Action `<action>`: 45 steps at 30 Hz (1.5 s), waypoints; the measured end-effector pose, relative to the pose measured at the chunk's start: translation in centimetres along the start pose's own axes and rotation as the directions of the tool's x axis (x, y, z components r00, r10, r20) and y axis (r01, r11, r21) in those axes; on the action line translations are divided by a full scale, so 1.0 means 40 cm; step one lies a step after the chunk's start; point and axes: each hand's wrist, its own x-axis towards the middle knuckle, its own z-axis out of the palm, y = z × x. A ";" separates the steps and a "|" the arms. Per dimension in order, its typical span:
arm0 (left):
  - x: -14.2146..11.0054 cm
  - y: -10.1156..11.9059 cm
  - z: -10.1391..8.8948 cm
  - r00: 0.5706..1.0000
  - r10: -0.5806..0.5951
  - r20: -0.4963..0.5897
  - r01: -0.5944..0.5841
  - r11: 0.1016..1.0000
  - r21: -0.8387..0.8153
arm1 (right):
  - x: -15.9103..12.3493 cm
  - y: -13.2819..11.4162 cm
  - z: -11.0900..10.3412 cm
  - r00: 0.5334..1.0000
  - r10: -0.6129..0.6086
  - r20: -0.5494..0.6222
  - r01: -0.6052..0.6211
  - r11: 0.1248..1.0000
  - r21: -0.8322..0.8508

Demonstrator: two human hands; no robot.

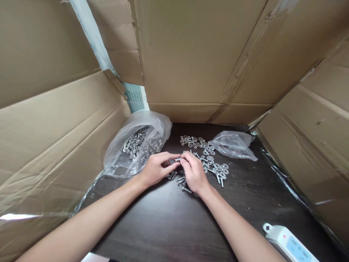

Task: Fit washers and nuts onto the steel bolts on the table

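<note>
My left hand [157, 168] and my right hand [193, 171] meet over the dark table. Their fingertips pinch a small metal bolt [178, 159] between them, and it seems to carry a washer or nut. Below the hands lie several bolts [184, 186], partly hidden by my right hand. To the right spreads a loose group of bolts, nuts and washers [215, 169]. Left of my hands, an open clear plastic bag [114, 160] holds a heap of metal fasteners [135, 143].
Cardboard walls [191, 54] enclose the dark table [152, 225] at the back and both sides. A second clear plastic bag [234, 143] lies at the back right. Near the front right is a white power strip [289, 242] with a red light.
</note>
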 end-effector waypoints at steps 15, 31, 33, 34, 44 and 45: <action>0.004 0.001 0.000 0.999 0.040 0.006 -0.040 0.999 -0.036 | 0.001 0.005 0.006 1.000 -0.005 0.010 0.006 0.998 -0.070; 0.000 0.012 0.001 0.991 -0.126 0.053 0.131 0.986 -0.107 | -0.002 -0.001 -0.002 1.000 0.012 0.008 -0.012 1.000 -0.010; 0.000 0.016 0.000 0.989 -0.135 0.053 0.140 0.984 -0.107 | -0.003 -0.001 -0.002 1.000 0.016 -0.001 -0.016 1.000 0.000; -0.001 0.018 -0.001 0.989 -0.136 0.049 0.140 0.984 -0.105 | -0.003 -0.001 -0.002 1.000 0.018 -0.005 -0.018 1.000 0.003; 0.000 0.022 -0.007 0.989 -0.136 0.058 0.141 0.987 -0.078 | 0.000 -0.006 -0.004 1.000 0.004 -0.016 -0.004 1.000 -0.008; 0.000 0.023 -0.007 0.989 -0.133 0.058 0.137 0.987 -0.079 | 0.000 -0.006 -0.004 1.000 -0.004 -0.012 0.004 1.000 -0.013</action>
